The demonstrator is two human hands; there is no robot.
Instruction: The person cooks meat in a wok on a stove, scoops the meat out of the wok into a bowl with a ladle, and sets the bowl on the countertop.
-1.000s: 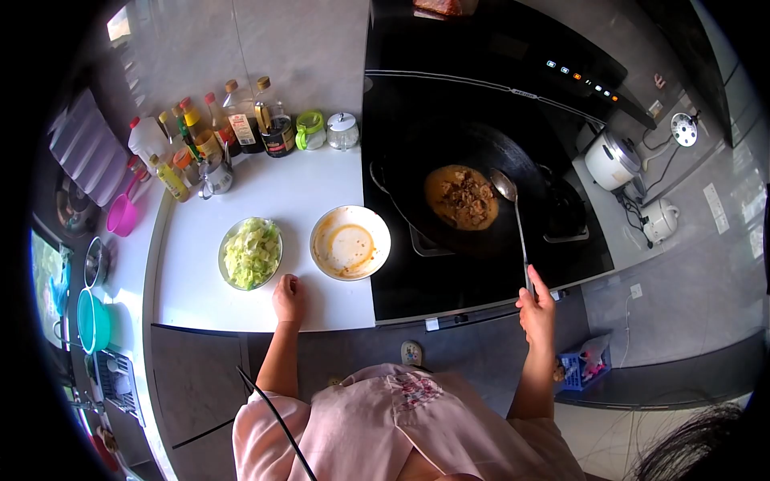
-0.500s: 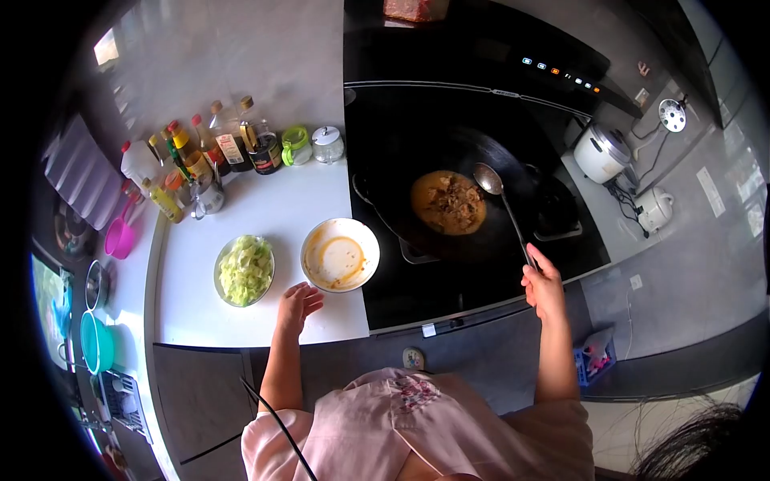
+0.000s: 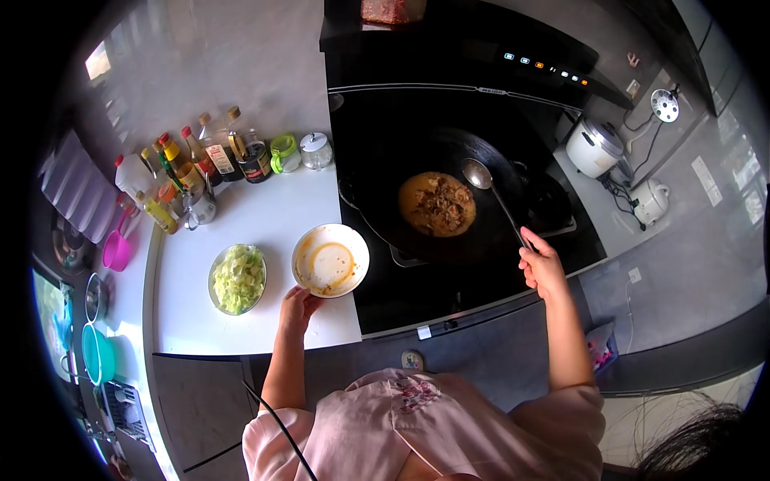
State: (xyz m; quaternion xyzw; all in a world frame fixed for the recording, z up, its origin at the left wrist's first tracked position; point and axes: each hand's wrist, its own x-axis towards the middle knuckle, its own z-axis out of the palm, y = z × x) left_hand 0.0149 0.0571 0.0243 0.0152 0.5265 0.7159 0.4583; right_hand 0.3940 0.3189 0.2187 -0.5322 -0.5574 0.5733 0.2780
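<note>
My left hand [image 3: 298, 308] is closed on the near-left rim of a white bowl [image 3: 327, 258], thumb at the edge and the fingers partly hidden beneath it. Brown sauce streaks the inside of the bowl. My right hand [image 3: 543, 265] grips the handle of a metal ladle [image 3: 478, 174]. The ladle's head rests inside a black wok [image 3: 492, 154], just right of brown, chunky food in sauce [image 3: 438, 204]. Left of the bowl, pale green chopped vegetable [image 3: 239, 278] fills a dish on the white counter [image 3: 184, 329].
Several sauce bottles [image 3: 192, 156] and two small jars [image 3: 316, 151] line the wall behind the counter. A white rice cooker [image 3: 593, 149] stands right of the black stove [image 3: 501, 286]. The range hood [image 3: 449, 64] overhangs the back. A teal basin [image 3: 98, 353] sits far left.
My left hand has moved from beside the bowl to its rim and closed on it. The ladle stays in the wok, in my right hand. The whole view has shifted slightly.
</note>
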